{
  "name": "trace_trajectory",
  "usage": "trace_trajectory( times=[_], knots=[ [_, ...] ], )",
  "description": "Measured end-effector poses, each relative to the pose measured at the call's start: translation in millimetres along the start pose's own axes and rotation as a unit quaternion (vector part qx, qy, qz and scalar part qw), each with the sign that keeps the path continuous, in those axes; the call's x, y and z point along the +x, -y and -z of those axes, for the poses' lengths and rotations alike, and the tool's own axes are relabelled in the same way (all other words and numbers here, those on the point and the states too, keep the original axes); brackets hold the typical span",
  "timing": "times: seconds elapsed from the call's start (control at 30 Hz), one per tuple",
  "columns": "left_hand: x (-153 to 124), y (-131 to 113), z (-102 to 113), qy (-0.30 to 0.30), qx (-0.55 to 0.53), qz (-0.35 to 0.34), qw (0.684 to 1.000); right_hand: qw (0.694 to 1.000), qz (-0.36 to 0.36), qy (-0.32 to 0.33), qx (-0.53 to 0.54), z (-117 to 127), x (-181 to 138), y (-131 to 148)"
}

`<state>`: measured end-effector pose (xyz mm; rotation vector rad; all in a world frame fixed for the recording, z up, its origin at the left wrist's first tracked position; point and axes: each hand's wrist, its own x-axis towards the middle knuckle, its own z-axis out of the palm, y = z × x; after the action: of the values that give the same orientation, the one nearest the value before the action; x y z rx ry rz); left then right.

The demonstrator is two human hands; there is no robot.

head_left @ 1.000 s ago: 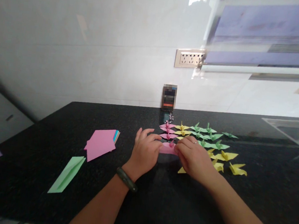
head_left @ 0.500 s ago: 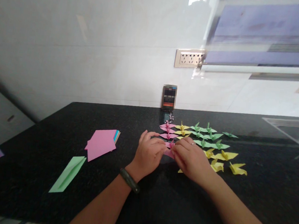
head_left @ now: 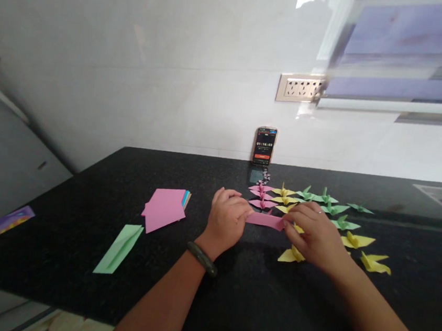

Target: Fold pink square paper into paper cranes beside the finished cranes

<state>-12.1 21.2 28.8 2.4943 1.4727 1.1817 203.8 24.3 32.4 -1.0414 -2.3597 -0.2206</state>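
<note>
A narrow piece of pink folded paper stretches between my two hands, low over the counter. My left hand, with a dark bangle at the wrist, pinches its left end. The right end is in the fingers of my right hand, which wears a ring. Just beyond the paper are pink paper cranes in a column. Yellow cranes and green cranes stand beside them. My right hand partly hides some yellow cranes; one yellow crane lies just below it.
On the left of the black counter lie a stack of pink-topped paper sheets, a folded green paper and a purple packet. A phone leans against the wall, with a beaded strand before it.
My hands have moved apart, and more of the pink paper shows between them. The view has swung left, shifting everything rightward in the picture.
</note>
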Motion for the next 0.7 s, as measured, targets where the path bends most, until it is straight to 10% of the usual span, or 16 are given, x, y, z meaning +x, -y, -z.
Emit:
trace_trajectory(
  times=[0.7],
  knots=[
    [3.0, 24.2, -0.9, -0.021, -0.037, 0.09, 0.995, 0.985, -0.054, -0.134, -0.1, -9.3, -1.1, -20.4]
  ],
)
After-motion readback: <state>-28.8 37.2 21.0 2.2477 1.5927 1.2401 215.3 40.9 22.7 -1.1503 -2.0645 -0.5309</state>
